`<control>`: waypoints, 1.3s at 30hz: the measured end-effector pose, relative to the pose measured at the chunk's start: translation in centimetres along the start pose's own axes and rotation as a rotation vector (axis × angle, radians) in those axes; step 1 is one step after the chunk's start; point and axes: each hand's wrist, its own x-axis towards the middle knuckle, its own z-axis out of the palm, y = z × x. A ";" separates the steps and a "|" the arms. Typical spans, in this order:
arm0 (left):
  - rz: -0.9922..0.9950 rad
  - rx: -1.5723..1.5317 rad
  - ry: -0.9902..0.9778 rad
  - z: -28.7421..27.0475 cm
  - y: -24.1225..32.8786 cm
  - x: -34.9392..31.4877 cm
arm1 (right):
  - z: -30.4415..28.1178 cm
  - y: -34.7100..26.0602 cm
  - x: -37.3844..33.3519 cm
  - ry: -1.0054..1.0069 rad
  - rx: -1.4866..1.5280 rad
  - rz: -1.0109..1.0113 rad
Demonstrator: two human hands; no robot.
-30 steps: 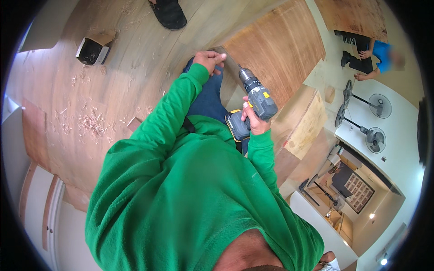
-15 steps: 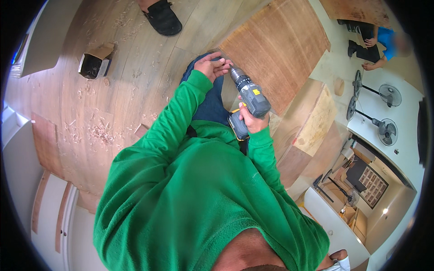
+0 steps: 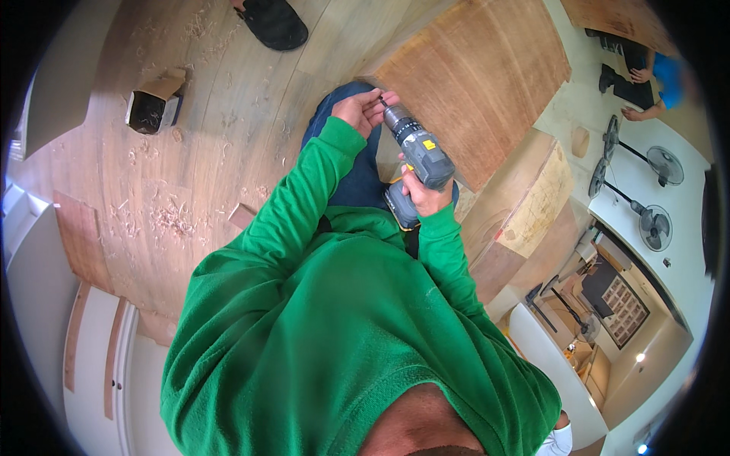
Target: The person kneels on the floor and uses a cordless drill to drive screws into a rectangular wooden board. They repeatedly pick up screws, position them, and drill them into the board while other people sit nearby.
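Observation:
My right hand [image 3: 426,196] is wrapped round the handle of a grey cordless drill [image 3: 430,158] with a yellow patch and a battery at its base. The drill points up and to the left, over my lap. At its chuck end, my left hand [image 3: 362,112] has its fingers drawn together around a small dark tip. Those fingers partly hide the tip, and I cannot make out whether it is a bit or a screw. A large brown wooden panel [image 3: 475,83] lies just beyond the drill, close to both hands.
An opened small box [image 3: 154,102] stands on the wood-look floor at the left, with wood shavings [image 3: 173,219] scattered around. A black shoe [image 3: 275,24] shows at the top. Another person [image 3: 660,87] sits at the far right, near standing fans [image 3: 655,225]. More boards [image 3: 538,199] lie right.
My left fingers have closed in around the drill's tip, and the drill has tilted slightly. The whole view has shifted a little; the right hand keeps its hold.

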 end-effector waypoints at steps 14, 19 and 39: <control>0.022 -0.022 0.004 -0.2 -0.3 1.0 | -0.3 -0.7 2.0 -0.031 0.059 0.022; -0.044 0.001 0.018 1.0 -1.2 1.7 | -1.3 -1.1 2.6 -0.025 -0.241 0.006; -0.062 -0.346 0.052 2.9 -0.3 4.7 | -2.0 -10.9 10.6 -0.160 -0.573 -0.027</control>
